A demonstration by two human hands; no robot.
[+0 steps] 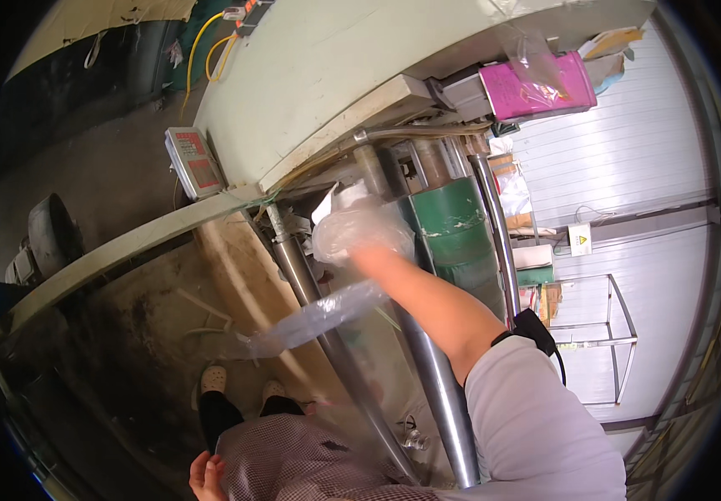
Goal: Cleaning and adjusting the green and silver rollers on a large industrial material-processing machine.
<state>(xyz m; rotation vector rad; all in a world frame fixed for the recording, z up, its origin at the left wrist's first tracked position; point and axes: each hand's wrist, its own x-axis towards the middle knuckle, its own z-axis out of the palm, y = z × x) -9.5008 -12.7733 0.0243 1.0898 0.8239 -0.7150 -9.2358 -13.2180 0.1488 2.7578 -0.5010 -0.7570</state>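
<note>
My right arm reaches out from the lower right. My right hand, smeared by motion, is closed at a bunched clear plastic bag; its fingertips are partly lost in the film. A long strip of clear plastic film hangs off to the left below that hand, also blurred. Whether strip and bag are one piece I cannot tell. Low by my checked apron, my left hand shows loosely bent fingers, slightly apart, with nothing seen in them.
Shiny metal rollers or posts run beside my right arm, next to a green drum. A pale tabletop carries a digital scale at its left edge. A pink container sits at the far right. A wire-frame rack stands rightward.
</note>
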